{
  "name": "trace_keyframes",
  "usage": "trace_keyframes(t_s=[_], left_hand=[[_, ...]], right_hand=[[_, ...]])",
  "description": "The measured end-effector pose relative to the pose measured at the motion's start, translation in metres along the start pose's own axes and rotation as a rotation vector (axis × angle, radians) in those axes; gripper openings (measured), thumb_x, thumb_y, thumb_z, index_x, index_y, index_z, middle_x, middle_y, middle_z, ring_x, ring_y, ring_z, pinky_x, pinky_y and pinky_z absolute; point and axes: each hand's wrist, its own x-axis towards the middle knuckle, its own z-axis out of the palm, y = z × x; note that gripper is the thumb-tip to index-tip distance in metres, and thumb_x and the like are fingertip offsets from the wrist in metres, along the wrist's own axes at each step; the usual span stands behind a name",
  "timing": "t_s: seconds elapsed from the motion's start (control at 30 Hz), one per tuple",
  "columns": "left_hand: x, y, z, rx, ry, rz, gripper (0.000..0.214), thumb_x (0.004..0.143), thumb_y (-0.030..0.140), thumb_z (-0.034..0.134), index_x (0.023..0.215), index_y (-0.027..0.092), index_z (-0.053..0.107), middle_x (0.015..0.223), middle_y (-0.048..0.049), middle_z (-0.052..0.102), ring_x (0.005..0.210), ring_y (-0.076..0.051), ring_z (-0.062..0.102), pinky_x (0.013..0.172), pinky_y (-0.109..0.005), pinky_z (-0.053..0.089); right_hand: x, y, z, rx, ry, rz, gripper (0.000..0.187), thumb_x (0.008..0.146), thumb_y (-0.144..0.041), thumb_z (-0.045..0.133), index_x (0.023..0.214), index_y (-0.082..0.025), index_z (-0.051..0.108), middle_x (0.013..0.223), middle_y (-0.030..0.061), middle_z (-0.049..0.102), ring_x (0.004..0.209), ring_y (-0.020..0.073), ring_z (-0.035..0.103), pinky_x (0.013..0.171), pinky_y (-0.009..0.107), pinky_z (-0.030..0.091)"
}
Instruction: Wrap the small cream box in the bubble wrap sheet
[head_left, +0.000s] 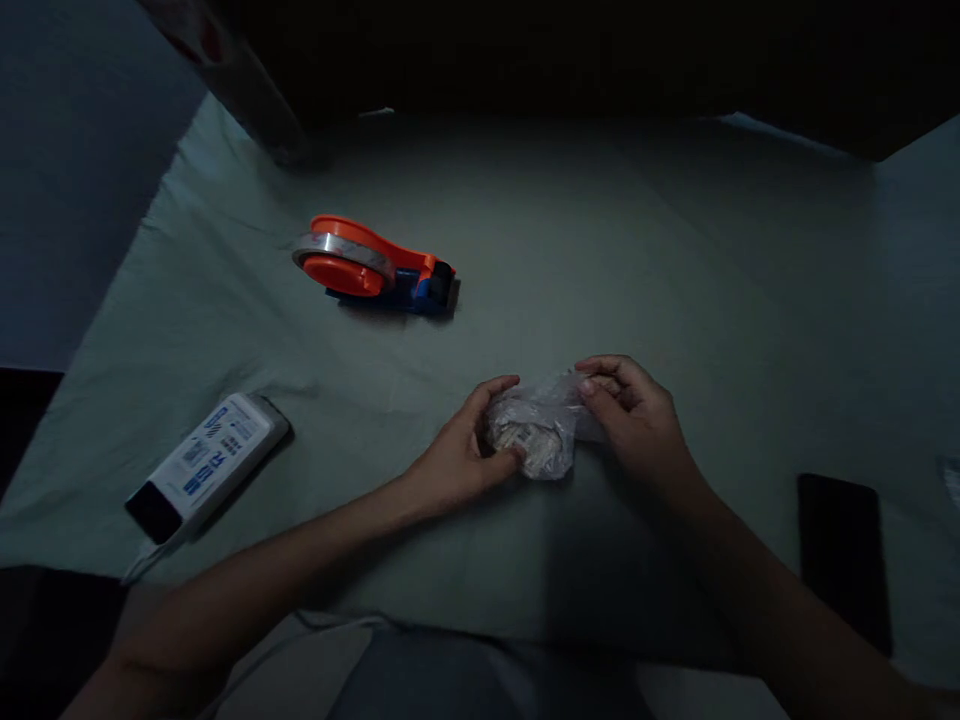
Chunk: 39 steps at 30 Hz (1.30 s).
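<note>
Both bare arms reach forward from the lower corners, converging so the hands face each other, slightly apart. The left hand (461, 445) curves in a grip, thumb (504, 461) below and fingers above. The right hand (637, 410) bends inward, thumb and forefinger drawn together in a pinch.

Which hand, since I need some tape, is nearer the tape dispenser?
The left hand. It holds the plastic wrap, below and right of the tape dispenser in the picture; the right hand holds that plastic wrap too, farther right.
</note>
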Motion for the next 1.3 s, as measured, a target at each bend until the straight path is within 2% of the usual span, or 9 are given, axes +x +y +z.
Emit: trace_keyframes(t_s=[0.13, 0.4, 0.5, 0.63, 0.73, 0.87, 0.97, 1.1, 1.3], left_hand=[[0.001, -0.010, 0.000, 0.060, -0.013, 0.147, 0.074, 0.078, 0.023, 0.059, 0.141, 0.018, 0.020, 0.133, -0.0137, 0.042, 0.113, -0.021, 0.051, 0.095, -0.034, 0.044], [-0.006, -0.025, 0.009, 0.563, -0.020, 0.475, 0.088, 0.069, 0.008, 0.057, 0.143, 0.026, 0.014, 0.137, -0.0114, 0.033, 0.130, -0.025, 0.033, 0.109, -0.046, 0.031], [-0.011, -0.022, 0.010, 0.661, 0.050, 0.477, 0.081, 0.069, 0.013, 0.062, 0.139, 0.025, 0.022, 0.138, -0.0123, 0.030, 0.130, -0.028, 0.032, 0.106, -0.046, 0.035], [-0.019, -0.020, 0.007, 0.743, 0.128, 0.450, 0.030, 0.077, 0.022, 0.062, 0.104, 0.020, 0.050, 0.135, -0.0118, 0.027, 0.124, -0.027, 0.038, 0.092, -0.037, 0.046], [-0.024, -0.024, 0.002, 0.739, 0.194, 0.428, 0.010, 0.082, 0.018, 0.056, 0.090, 0.019, 0.051, 0.120, -0.0105, 0.038, 0.110, -0.022, 0.047, 0.087, -0.034, 0.046], [-0.023, -0.026, -0.008, 0.700, 0.212, 0.456, 0.018, 0.082, 0.014, 0.052, 0.099, 0.019, 0.047, 0.098, -0.0065, 0.049, 0.095, -0.018, 0.050, 0.081, -0.031, 0.046], [-0.018, -0.021, -0.016, 0.676, 0.261, 0.435, 0.028, 0.082, 0.014, 0.051, 0.109, 0.019, 0.046, 0.096, -0.0049, 0.051, 0.085, -0.015, 0.052, 0.074, -0.027, 0.045], [-0.012, -0.012, -0.026, 0.710, 0.276, 0.336, 0.035, 0.084, 0.015, 0.049, 0.118, 0.019, 0.044, 0.083, 0.0008, 0.052, 0.071, -0.010, 0.052, 0.070, -0.024, 0.044], [-0.017, -0.014, -0.038, 0.902, 0.219, 0.231, 0.047, 0.081, 0.014, 0.045, 0.128, 0.019, 0.040, 0.077, 0.0017, 0.055, 0.066, -0.012, 0.053, 0.065, -0.024, 0.043]], right_hand=[[0.001, 0.003, -0.008, 0.034, -0.124, 0.058, 0.018, 0.075, -0.034, 0.063, 0.084, -0.019, 0.062, 0.074, 0.0005, 0.064, 0.065, 0.0137, 0.058, 0.058, 0.026, 0.046], [0.019, 0.000, -0.009, 0.097, -0.043, 0.089, 0.015, 0.076, -0.032, 0.059, 0.072, -0.018, 0.062, 0.058, -0.0031, 0.055, 0.052, 0.0106, 0.050, 0.049, 0.023, 0.039], [0.025, -0.004, -0.009, 0.056, -0.055, 0.033, 0.014, 0.076, -0.031, 0.059, 0.075, -0.018, 0.064, 0.065, -0.0013, 0.060, 0.058, 0.0116, 0.054, 0.053, 0.024, 0.042], [0.032, -0.003, -0.010, -0.033, -0.021, -0.074, 0.012, 0.079, -0.029, 0.059, 0.083, -0.019, 0.065, 0.074, 0.0006, 0.064, 0.065, 0.0136, 0.058, 0.060, 0.027, 0.046], [0.032, -0.003, -0.012, -0.228, 0.091, -0.207, 0.020, 0.081, -0.026, 0.056, 0.099, -0.021, 0.062, 0.090, 0.0041, 0.065, 0.076, 0.0171, 0.060, 0.070, 0.033, 0.049], [0.013, -0.011, -0.010, -0.534, 0.264, -0.481, 0.029, 0.081, -0.025, 0.055, 0.109, -0.020, 0.058, 0.104, 0.0123, 0.060, 0.098, 0.0267, 0.056, 0.083, 0.044, 0.047], [-0.007, -0.019, 0.000, -0.644, 0.095, -0.607, 0.035, 0.079, -0.028, 0.055, 0.112, -0.016, 0.057, 0.102, 0.0142, 0.060, 0.097, 0.0284, 0.057, 0.082, 0.044, 0.049], [-0.019, -0.016, 0.006, -0.734, -0.100, -0.442, 0.045, 0.082, -0.022, 0.048, 0.126, -0.011, 0.048, 0.105, 0.0146, 0.062, 0.086, 0.0242, 0.062, 0.068, 0.035, 0.052], [-0.019, 0.008, -0.019, -0.718, -0.023, -0.377, 0.032, 0.082, -0.016, 0.042, 0.111, -0.019, 0.056, 0.097, 0.0087, 0.066, 0.080, 0.0213, 0.063, 0.067, 0.033, 0.049]])
